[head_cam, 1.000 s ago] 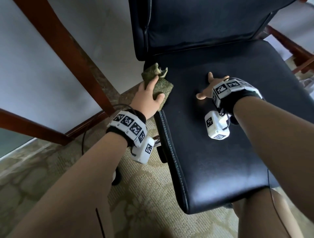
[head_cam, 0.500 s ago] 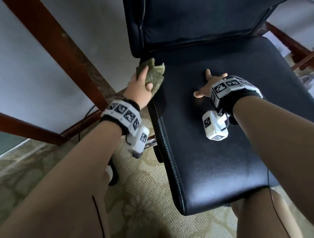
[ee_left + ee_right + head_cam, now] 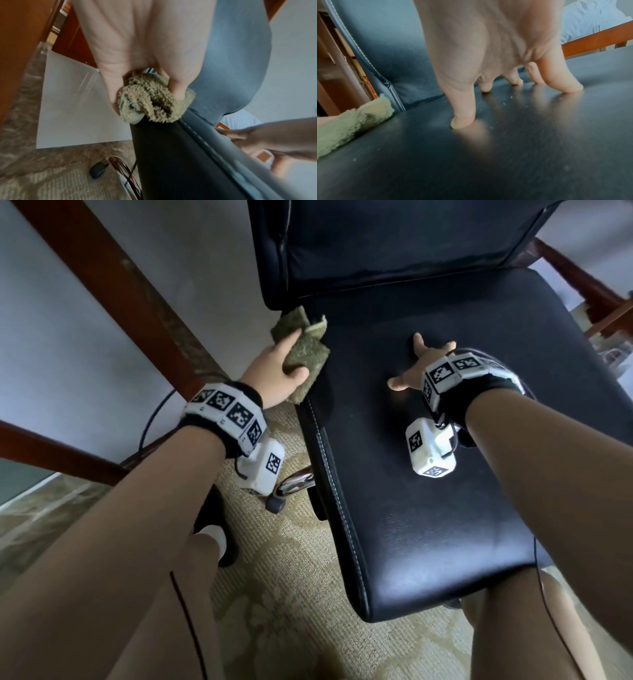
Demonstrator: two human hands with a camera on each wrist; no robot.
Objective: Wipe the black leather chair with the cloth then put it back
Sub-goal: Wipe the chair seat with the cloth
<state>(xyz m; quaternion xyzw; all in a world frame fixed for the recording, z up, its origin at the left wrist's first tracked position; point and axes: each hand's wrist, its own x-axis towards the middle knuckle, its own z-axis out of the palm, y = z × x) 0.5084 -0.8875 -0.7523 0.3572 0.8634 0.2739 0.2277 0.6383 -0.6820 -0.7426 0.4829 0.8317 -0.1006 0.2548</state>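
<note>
A crumpled olive-green cloth lies on the black leather chair seat's left rear edge.

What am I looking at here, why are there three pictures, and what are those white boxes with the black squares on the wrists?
No machine here: a person cleaning a black leather chair. The wide picture comes from a camera on the person's head, looking down at both arms. The other two come from the small white cameras strapped under each wrist, looking along the hand; the patterned bands are markers. The left hand grips a fuzzy green cloth at the seat's back left corner, by the backrest. The right hand holds nothing; its spread fingertips press on the seat. Pale specks lie on the leather near them. Below is patterned carpet.
</note>
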